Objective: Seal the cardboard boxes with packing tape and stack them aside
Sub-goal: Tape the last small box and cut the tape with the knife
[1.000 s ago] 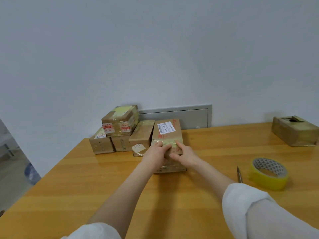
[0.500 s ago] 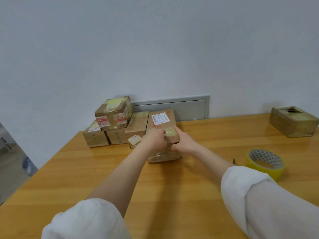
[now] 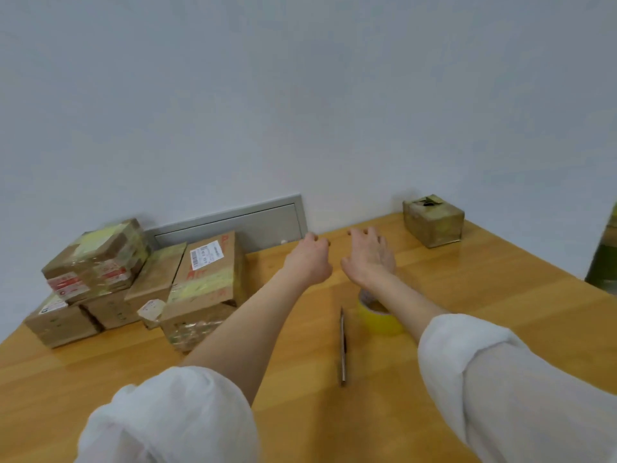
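Both hands are hovering apart and empty, fingers loosely curled: left hand [image 3: 309,262], right hand [image 3: 369,259]. They are pointing toward the small box [image 3: 434,222] at the worktop's [image 3: 484,312] far right, probably the next to seal. The taped boxes [image 3: 203,279] are sitting grouped at the left, and the tape roll [image 3: 377,319] is lying within reach beneath the right forearm.

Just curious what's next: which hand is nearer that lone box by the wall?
Right. The right hand hovers left of the lone box; the left hand is farther left.
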The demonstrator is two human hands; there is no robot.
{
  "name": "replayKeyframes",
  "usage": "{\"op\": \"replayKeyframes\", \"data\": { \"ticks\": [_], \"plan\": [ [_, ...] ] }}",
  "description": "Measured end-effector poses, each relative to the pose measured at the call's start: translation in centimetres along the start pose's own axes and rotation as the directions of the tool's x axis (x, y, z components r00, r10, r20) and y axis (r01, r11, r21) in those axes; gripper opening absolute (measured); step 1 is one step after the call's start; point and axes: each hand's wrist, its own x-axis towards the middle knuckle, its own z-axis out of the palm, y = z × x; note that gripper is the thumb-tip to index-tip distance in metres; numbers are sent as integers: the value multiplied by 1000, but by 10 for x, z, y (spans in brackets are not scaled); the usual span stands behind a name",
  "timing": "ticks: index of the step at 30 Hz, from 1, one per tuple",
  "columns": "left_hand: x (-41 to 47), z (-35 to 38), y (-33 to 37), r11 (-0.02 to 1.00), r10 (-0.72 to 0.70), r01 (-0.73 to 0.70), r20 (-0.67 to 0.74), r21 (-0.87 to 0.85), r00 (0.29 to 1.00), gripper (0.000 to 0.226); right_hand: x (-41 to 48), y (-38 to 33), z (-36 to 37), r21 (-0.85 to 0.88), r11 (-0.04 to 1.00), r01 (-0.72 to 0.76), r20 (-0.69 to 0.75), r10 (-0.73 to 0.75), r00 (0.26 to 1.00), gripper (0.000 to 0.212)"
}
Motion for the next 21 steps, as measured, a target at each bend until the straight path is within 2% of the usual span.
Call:
{"op": "replayKeyframes", "data": {
  "ticks": [7,14,21],
  "plan": [
    [52,23,88,990,138,-137,70,-24,988,52,32,88,-13,40,974,-222,-64,224,972,75],
    [95,46,127,988,149,-142,114,-69,982,51,77,141,-14,68,923,-378,-54,382,923,83],
    [128,63,137,983,146,-131,115,-129,983,51,116,161,-8,88,888,-451,-46,456,889,100]
  ]
}}
